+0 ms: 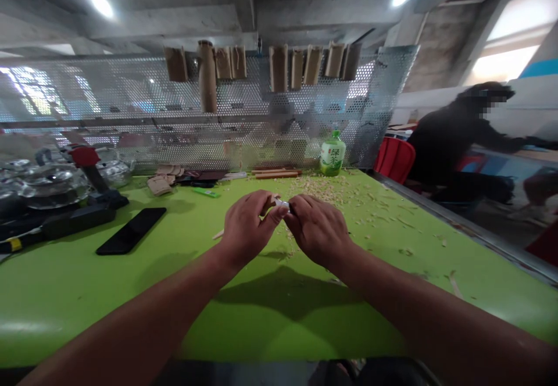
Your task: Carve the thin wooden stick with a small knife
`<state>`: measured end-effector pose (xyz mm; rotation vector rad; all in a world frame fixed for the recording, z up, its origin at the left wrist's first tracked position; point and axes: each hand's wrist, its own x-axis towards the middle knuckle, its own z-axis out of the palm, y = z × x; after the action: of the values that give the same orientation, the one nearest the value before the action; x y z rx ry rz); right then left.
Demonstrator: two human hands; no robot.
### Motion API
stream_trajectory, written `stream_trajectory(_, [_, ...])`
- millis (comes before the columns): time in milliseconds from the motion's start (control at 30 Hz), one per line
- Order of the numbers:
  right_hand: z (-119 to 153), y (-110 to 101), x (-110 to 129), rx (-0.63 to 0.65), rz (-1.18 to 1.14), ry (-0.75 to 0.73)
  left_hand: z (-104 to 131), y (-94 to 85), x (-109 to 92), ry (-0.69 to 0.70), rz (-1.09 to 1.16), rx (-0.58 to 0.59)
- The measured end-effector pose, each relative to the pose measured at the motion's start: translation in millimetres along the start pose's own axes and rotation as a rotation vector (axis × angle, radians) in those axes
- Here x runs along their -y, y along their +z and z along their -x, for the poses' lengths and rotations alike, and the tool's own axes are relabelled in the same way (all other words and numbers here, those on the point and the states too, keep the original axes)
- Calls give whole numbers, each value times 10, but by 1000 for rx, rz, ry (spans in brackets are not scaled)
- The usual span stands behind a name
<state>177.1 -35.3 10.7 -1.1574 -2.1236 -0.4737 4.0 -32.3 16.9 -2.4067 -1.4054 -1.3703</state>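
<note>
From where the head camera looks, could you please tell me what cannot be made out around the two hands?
- Small whitish piece pinched between left hand and right hand: mostly covered by fingertips, too small to identify.
- Thin wooden stick: hidden behind the left hand except its end.
- Items beyond the perforated metal screen: blurred by the mesh.
- Clutter at the green table's left edge: cut off and blurred.

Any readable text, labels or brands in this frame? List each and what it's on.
Green plastic bottle with white label: large green characters, too blurred to read for certain.
Flat black phone: nothing printed shows.
Brown paper pieces hung on the perforated metal screen: no marks to be made out.
Nothing else carries text.
</note>
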Motion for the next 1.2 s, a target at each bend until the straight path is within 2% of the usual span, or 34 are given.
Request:
stream_trajectory(167, [-5,11,7,-31,34,7,28,36,-37,-71,62,-25])
stream_trajectory(300, [-15,9,4,-58,44,-2,30,49,-47,-137,146,6])
stream_trajectory(500, [-37,43,-11,-57,68,22,-9,67,-7,-197,159,40])
stream_trajectory(567, [-43,70,-41,-54,52,54,-28,84,37,-229,177,84])
stream_trajectory(700, [-60,97,-149,-81,-41,208,-57,112,112,-313,252,180])
stream_trajectory(800, [-80,92,-225,-84,-125,292,-70,112,123,-261,310,171])
stream_trajectory(900, [-93,90,-258,-18,-240,311,-83,94,116,-185,367,131])
stream_trajectory(1067, [-81,85,-226,41,-401,244,-102,74,130,-124,393,69])
stream_trajectory(1200, [-68,69,-181,71,-457,190,-94,95,152,-134,325,48])
